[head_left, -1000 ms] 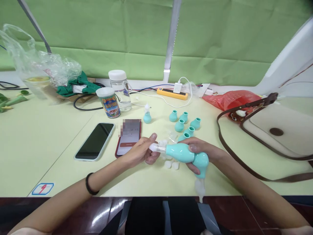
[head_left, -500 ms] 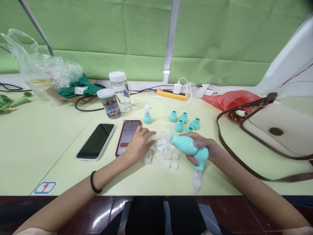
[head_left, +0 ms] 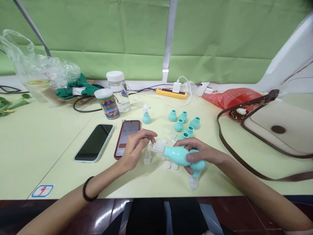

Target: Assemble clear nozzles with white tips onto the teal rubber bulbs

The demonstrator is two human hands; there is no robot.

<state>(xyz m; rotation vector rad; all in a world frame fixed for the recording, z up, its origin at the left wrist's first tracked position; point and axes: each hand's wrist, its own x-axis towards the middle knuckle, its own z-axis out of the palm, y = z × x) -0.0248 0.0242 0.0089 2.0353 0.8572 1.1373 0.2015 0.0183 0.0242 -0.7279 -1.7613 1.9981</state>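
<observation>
My right hand [head_left: 202, 153] grips a teal rubber bulb [head_left: 182, 156] lying sideways, its neck pointing left with a clear plastic tip [head_left: 159, 147] at its mouth. My left hand [head_left: 137, 143] pinches that clear tip with thumb and fingers. A heap of small clear plastic tips [head_left: 156, 158] lies on the pale table [head_left: 49, 140] under both hands. Several loose teal bulbs [head_left: 182, 122] stand just beyond. One teal bulb with a tip fitted [head_left: 146, 116] stands apart.
Two phones [head_left: 94, 142] [head_left: 127, 137] lie left of my hands. Behind stand a printed can [head_left: 107, 103], a clear jar [head_left: 118, 89], a yellow power strip [head_left: 172, 93] and plastic bags [head_left: 44, 71]. A red bag [head_left: 230, 97] and a beige handbag [head_left: 276, 127] are right.
My left hand rose from the heap of tips with a clear tip and brought it to the bulb's neck. My right hand turned the bulb a little toward it.
</observation>
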